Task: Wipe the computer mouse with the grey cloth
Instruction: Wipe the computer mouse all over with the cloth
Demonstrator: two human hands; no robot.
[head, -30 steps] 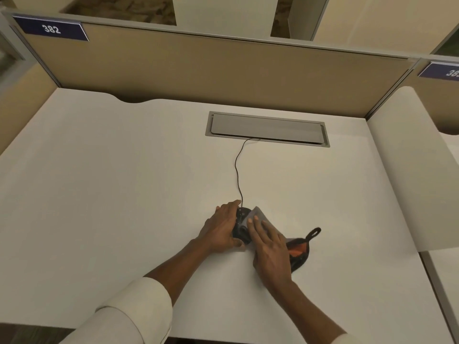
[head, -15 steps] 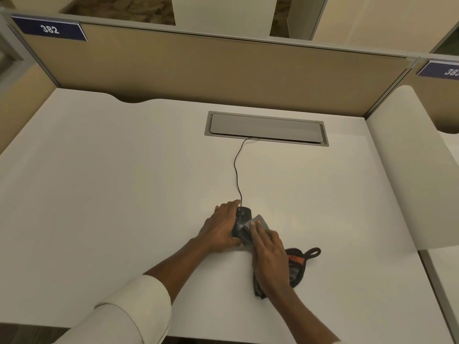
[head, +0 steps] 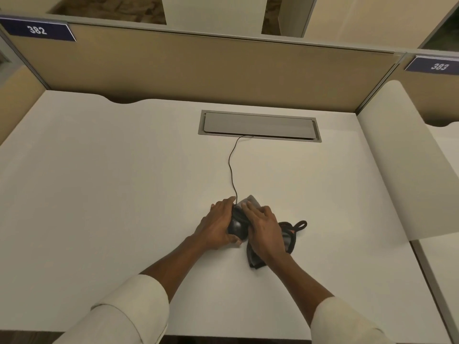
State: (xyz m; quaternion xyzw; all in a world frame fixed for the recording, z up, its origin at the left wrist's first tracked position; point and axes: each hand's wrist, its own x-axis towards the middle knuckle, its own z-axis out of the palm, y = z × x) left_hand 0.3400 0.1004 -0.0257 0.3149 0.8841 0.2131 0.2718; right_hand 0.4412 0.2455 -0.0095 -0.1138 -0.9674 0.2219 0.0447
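Observation:
A black wired computer mouse (head: 237, 227) sits on the white desk (head: 111, 184), a little right of centre. My left hand (head: 218, 225) wraps around its left side and holds it in place. My right hand (head: 264, 227) lies flat on the grey cloth (head: 250, 201), pressing it over the front and right of the mouse. The cloth has a dark edge and a black hanging loop (head: 299, 225) that trails to the right of my hand. Most of the mouse's front is hidden under cloth and fingers.
The mouse's thin black cable (head: 231, 165) runs back to a grey cable hatch (head: 259, 125) set in the desk. Beige partition panels (head: 198, 70) close the back and sides. A white divider (head: 407, 157) bounds the desk on the right.
My right hand has slid the cloth forward over the front of the mouse, after pulling it back half a second ago. My left hand has kept its hold on the mouse.

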